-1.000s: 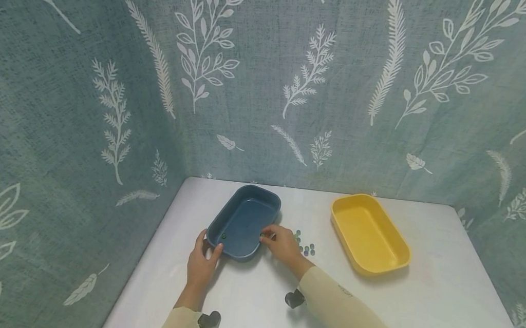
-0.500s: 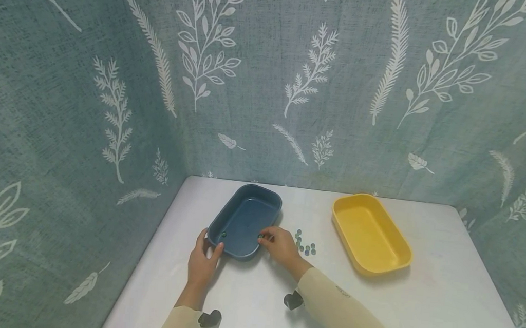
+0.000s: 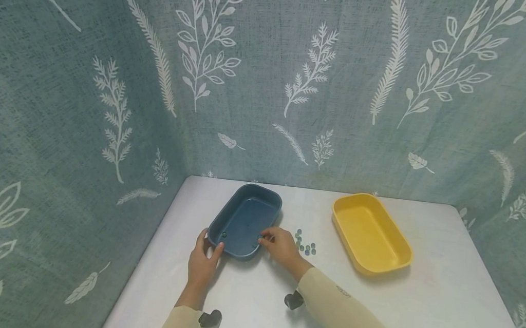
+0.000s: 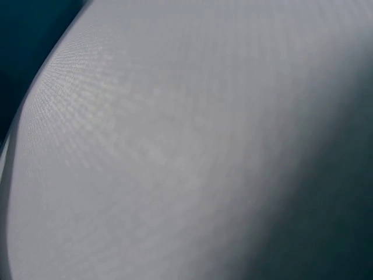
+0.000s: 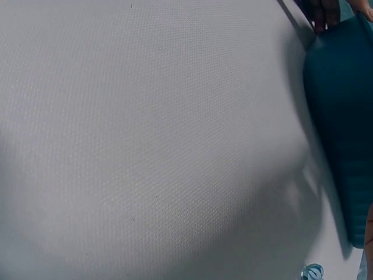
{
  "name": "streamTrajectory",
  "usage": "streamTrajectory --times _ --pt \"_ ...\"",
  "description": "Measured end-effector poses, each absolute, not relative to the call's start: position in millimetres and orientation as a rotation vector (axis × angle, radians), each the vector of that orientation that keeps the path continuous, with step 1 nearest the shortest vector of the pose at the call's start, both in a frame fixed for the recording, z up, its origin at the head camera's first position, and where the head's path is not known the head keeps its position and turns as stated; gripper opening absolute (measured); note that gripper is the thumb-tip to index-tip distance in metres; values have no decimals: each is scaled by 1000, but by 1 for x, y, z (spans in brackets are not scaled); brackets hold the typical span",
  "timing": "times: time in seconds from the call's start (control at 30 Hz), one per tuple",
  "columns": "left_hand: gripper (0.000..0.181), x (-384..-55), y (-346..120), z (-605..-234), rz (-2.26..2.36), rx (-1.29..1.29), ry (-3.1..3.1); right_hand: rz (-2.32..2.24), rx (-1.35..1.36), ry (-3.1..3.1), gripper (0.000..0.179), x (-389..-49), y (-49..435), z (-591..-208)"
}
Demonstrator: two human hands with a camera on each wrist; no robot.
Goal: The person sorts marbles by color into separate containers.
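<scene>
A blue tray [image 3: 246, 219] lies at the left of the table in the head view. My left hand [image 3: 201, 264] grips its near left corner, thumb and fingers spread around the rim. Over the right rim my right hand [image 3: 282, 245] pinches a small glass marble [image 3: 260, 237] at its fingertips. Just below those fingertips, a greenish marble [image 3: 254, 244] shows inside the tray. One dark green marble [image 3: 224, 235] lies in the tray near the left thumb. In the right wrist view the tray's outer wall [image 5: 344, 116] appears with fingers at its far corner. The left wrist view shows mostly tabletop.
Several glass marbles [image 3: 307, 250] lie loose on the white table [image 3: 251, 307], just right of the right hand; one marble [image 5: 313, 272] shows in the right wrist view. A yellow tray [image 3: 370, 237] stands farther right. Leaf-patterned cloth [image 3: 260, 81] hangs behind and beside the table.
A greenish marble now shows inside the tray below the right fingertips, where none showed half a second ago. Both hands and the trays have stayed nearly in place.
</scene>
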State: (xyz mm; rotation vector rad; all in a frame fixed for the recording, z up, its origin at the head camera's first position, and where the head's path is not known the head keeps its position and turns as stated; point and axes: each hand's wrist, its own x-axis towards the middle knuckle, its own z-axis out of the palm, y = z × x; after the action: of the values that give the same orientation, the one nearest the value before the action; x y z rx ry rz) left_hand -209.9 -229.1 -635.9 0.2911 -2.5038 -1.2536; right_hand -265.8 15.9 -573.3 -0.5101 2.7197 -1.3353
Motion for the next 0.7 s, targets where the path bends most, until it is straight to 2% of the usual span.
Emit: streamTrajectory --times 0.7 --pt "74 -211 -228 -633 -1262 264 -2509 -1320 -596 2724 19 -267 25 -575"
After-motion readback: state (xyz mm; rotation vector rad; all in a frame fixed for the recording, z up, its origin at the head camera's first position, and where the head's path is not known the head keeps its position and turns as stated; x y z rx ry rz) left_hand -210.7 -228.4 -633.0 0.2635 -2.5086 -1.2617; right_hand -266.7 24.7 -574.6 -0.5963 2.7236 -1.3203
